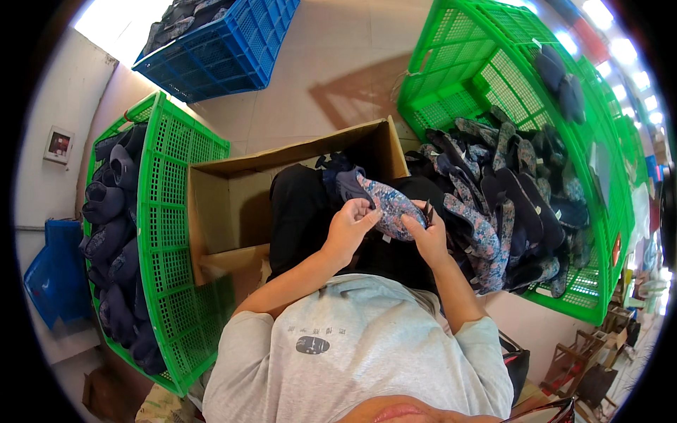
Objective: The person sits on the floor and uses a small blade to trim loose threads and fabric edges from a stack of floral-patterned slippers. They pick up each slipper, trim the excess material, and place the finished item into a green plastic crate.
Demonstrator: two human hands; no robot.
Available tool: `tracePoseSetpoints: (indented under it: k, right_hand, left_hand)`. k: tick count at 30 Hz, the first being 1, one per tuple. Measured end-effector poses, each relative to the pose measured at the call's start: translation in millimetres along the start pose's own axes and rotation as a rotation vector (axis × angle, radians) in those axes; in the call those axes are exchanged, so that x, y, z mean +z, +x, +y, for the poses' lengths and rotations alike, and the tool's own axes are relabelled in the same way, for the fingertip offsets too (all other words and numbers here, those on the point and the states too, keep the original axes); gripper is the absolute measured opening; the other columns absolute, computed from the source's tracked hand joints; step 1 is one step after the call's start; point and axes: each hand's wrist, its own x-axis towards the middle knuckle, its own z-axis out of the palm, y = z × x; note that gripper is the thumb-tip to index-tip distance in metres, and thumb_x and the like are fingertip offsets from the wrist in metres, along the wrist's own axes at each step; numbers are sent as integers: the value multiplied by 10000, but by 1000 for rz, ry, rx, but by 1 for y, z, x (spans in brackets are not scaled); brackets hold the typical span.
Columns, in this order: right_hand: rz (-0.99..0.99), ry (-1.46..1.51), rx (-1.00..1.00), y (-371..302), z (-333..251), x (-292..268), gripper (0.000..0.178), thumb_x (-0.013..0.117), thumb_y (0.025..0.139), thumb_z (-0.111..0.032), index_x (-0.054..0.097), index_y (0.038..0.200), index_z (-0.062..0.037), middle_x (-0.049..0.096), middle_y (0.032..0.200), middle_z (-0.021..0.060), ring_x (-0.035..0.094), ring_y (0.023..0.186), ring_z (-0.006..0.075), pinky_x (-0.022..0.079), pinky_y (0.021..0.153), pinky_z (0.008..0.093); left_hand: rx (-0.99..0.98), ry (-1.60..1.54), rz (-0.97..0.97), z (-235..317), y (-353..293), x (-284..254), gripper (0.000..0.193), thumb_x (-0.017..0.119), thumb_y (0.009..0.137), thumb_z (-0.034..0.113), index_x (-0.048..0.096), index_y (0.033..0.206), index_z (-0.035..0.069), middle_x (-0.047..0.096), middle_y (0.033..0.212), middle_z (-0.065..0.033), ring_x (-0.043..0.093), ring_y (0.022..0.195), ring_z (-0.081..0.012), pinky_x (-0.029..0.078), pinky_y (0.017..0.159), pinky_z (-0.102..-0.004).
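Above my lap, both hands hold a floral slipper [390, 206] patterned in blue and pink, with a plain dark blue part toward the far left. My left hand [348, 229] pinches its near left edge between thumb and fingers. Gripping the right end is my right hand [430, 236], thumb on top. A small dark pointed thing sticks up by the right fingers; I cannot make out what it is. Just beyond the slipper, a bunched dark blue piece [331, 173] lies by my knee at the cardboard box.
An open cardboard box [233, 190] stands before my knees. On the right, a green crate [518, 77] holds many floral and dark slippers [518, 204]. Another green crate [173, 233] with dark slippers [116, 233] stands left. A loaded blue crate [226, 60] is farther off.
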Motion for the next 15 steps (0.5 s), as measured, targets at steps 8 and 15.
tracePoseSetpoints:
  k: [8, 15]
  right_hand:
    - [-278, -317, -25, -9, -6, 46, 283, 735, 884, -117, 619, 1132, -45, 692, 944, 88, 657, 842, 138, 522, 759, 282]
    - [-484, -417, -120, -3, -5, 99, 263, 716, 889, -200, 622, 1105, -83, 687, 876, 154, 681, 766, 311, 516, 668, 373]
  left_hand:
    - [-195, -217, 146, -3, -17, -38, 250, 717, 928, 260, 546, 876, 85, 542, 791, 14, 493, 725, -80, 406, 664, -241]
    - [-313, -410, 266, 20, -47, -88, 146, 697, 908, 136, 603, 992, 63, 635, 906, -27, 583, 837, -132, 455, 784, -292]
